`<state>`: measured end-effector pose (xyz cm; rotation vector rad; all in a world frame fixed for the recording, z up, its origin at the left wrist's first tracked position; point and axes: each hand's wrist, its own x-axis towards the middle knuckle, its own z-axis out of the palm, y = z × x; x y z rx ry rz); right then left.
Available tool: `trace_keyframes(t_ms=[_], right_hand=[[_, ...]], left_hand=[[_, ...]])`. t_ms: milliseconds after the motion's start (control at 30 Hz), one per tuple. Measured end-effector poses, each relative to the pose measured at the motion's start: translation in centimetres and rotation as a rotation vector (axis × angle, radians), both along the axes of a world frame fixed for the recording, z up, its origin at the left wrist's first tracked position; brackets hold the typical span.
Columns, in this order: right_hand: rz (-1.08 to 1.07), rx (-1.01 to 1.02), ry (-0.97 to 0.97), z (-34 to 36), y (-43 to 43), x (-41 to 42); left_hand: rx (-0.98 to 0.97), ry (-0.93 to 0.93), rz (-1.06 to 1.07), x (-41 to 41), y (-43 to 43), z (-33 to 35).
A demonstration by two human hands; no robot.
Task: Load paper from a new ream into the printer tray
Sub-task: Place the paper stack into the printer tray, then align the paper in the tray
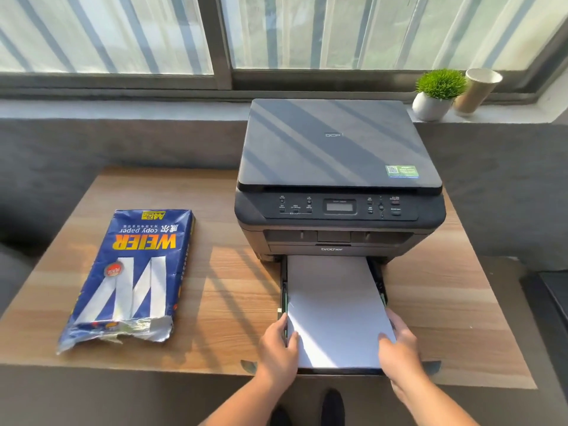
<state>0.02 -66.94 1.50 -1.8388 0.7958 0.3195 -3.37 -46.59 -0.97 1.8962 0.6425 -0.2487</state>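
A dark grey printer [338, 167] stands on the wooden table [227, 290]. Its paper tray [283, 290] is pulled out toward me and holds a white paper stack [332, 305]. My left hand [278, 348] grips the stack's near left corner, thumb on top. At the near right corner my right hand [399, 345] holds the stack the same way. The stack's far end reaches under the printer body. The blue ream wrapper [129, 278] lies to the left, torn open at its near end.
On the window sill behind the printer stand a small potted plant [438, 93] and a paper cup [478, 89]. The table's front edge runs just under my wrists. A dark cushion [550, 299] lies at the right. My shoes [333, 407] show below.
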Motion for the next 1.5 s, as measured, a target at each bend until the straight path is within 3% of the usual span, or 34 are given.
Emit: trace_keyframes(t_ms=[133, 267, 467, 567, 833, 1167, 1267, 1333, 1500], right_hand=[[0.012, 0.001, -0.024, -0.8, 1.4, 3.1], [0.103, -0.048, 0.028, -2.6, 1.4, 5.2], [0.29, -0.593, -0.121, -2.6, -3.3, 4.0], [0.258, -0.496, 0.007, -3.0, -4.2, 3.9], [0.28, -0.506, 0.066, -3.6, -4.0, 4.4], [0.277, -0.415, 0.001, -4.4, -4.3, 4.6], [0.314, -0.4, -0.043, -4.1, -4.8, 4.4], [0.395, -0.411, -0.166, -3.1, -5.0, 3.2], [0.788, -0.616, -0.702, 0.2, -5.3, -3.0]], left_hand=[[-0.044, 0.014, 0.05, -0.2, 0.1, -0.5], [0.094, -0.021, 0.097, -0.1, 0.1, 0.0], [0.307, -0.104, 0.064, 1.3, 0.0, 0.7], [0.367, -0.091, 0.08, 2.2, -0.7, 0.8], [0.437, 0.016, 0.111, 3.4, -2.2, 1.8], [0.39, 0.004, 0.166, 4.0, -1.8, 1.3], [0.404, -0.03, 0.062, 3.4, -1.5, 1.3], [0.495, -0.163, -0.112, 2.1, -1.1, 1.6], [0.803, -0.591, -0.625, -3.0, 0.1, 3.7]])
